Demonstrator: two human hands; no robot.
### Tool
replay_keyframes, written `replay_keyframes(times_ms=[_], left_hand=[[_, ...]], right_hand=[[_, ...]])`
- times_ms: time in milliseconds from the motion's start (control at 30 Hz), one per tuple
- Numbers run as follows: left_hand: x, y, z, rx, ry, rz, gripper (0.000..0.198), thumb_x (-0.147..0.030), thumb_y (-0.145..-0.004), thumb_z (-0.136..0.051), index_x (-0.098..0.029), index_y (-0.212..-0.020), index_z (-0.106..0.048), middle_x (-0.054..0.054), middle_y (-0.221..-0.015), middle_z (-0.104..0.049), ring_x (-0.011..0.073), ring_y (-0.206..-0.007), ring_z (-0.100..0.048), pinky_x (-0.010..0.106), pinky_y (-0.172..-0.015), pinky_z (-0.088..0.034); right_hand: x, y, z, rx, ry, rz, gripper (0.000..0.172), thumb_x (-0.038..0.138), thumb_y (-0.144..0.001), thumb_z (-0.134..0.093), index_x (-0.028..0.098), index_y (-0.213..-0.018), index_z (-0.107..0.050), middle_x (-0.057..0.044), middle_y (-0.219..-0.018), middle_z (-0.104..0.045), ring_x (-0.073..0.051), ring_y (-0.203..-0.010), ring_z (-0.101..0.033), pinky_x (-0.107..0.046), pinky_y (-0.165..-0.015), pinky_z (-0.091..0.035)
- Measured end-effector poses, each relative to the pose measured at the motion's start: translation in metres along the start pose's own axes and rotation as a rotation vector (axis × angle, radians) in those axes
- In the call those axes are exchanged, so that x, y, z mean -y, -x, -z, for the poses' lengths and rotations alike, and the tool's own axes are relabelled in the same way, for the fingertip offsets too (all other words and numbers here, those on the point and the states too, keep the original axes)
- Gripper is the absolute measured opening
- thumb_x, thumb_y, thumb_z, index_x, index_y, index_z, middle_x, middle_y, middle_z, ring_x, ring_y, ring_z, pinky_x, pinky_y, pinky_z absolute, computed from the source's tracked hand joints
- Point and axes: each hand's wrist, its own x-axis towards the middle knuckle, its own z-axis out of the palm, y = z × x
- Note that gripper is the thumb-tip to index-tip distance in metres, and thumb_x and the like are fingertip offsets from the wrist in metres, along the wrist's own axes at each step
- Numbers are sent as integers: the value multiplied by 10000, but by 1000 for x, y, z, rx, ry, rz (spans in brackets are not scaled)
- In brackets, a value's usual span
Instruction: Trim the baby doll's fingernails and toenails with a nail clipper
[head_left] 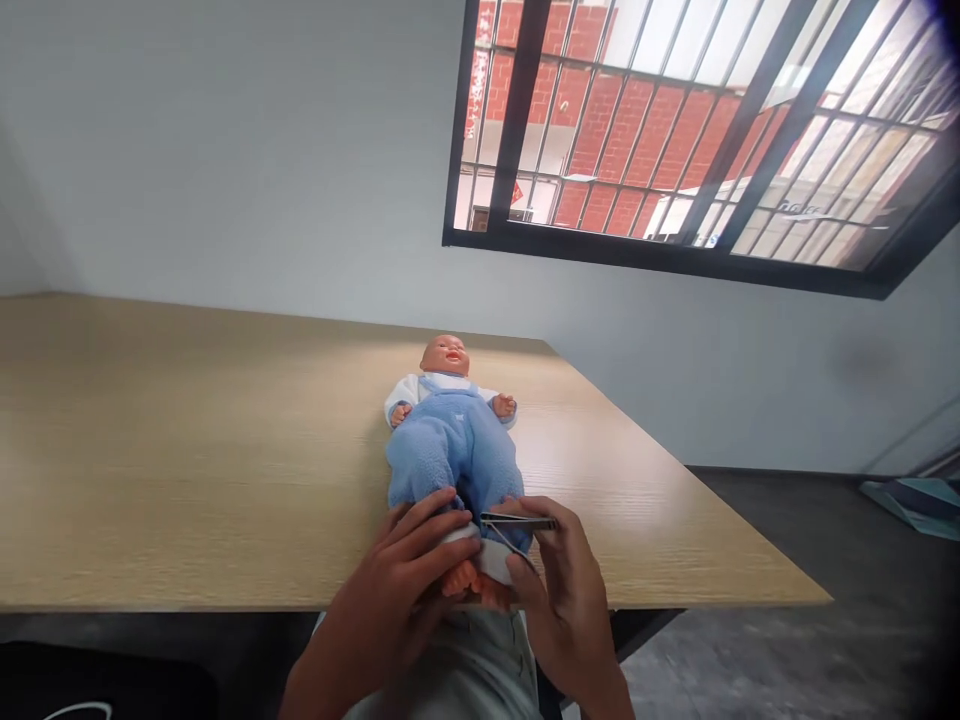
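A baby doll point(450, 435) in a blue fleece romper and white shirt lies on its back on the wooden table point(187, 450), head away from me, feet at the near edge. My left hand point(409, 575) is wrapped around the doll's foot and lower leg. My right hand point(559, 590) pinches a metal nail clipper point(517, 523) held just above the doll's feet.
The table's near edge runs just under my hands, and its right corner is at the right. A grey wall stands behind the table. A barred window point(697, 140) is at the upper right. Dark floor lies to the right.
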Motion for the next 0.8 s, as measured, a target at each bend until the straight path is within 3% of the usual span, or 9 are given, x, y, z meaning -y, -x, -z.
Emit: replay_keyframes(times_ms=[133, 233, 300, 467, 600, 800], left_hand=[[2, 1, 1, -24, 1, -23, 367, -285, -1061, -501, -263, -1426, -511, 41, -1491, -585, 262, -1510, -380, 531, -1166, -457], [1, 0, 1, -21, 14, -20, 382, -295, -1063, -503, -268, -1444, -501, 33, -1481, -596, 245, -1498, -403, 499, -1163, -464], [0, -1, 2, -22, 18, -19, 405, -295, -1066, -495, -279, -1471, -477, 23, -1493, -585, 240, -1499, -402, 495, -1167, -458], [-2, 0, 1, -56, 18, -5, 419, -272, -1066, -484, -279, -1485, -457, 16, -1513, -566, 239, -1511, -382, 484, -1163, -455], [-4, 2, 1, -71, 40, -7, 400, -271, -1059, -492, -264, -1459, -490, 28, -1511, -568, 242, -1511, -385, 478, -1168, -452], [-7, -2, 7, -92, 91, -5, 353, -254, -1047, -493, -221, -1392, -563, 66, -1465, -607, 258, -1490, -418, 482, -1166, -449]], right_hand=[[2, 4, -8, 41, -216, -4, 426, 356, -1049, -571, 344, -1436, -394, -44, -1193, -666, -141, -1020, -708, -226, -896, -591], [3, 6, -14, 44, -402, -38, 289, 373, -1055, -560, 365, -1325, -458, -19, -1153, -664, -115, -851, -710, -212, -758, -620], [3, 8, -15, 52, -450, -57, 257, 396, -1044, -577, 353, -1284, -495, -22, -1142, -670, -133, -868, -711, -222, -730, -627], [1, 11, -11, 28, -395, -65, 437, 445, -1045, -553, 331, -1453, -448, -63, -1138, -691, -184, -940, -721, -290, -793, -647], [-2, 12, -8, 31, -335, -14, 462, 430, -1054, -528, 320, -1492, -430, -80, -1141, -703, -216, -973, -723, -355, -833, -647], [-2, 11, -10, -8, -298, -19, 476, 445, -1049, -524, 294, -1488, -418, -87, -1103, -712, -225, -918, -728, -366, -764, -652]])
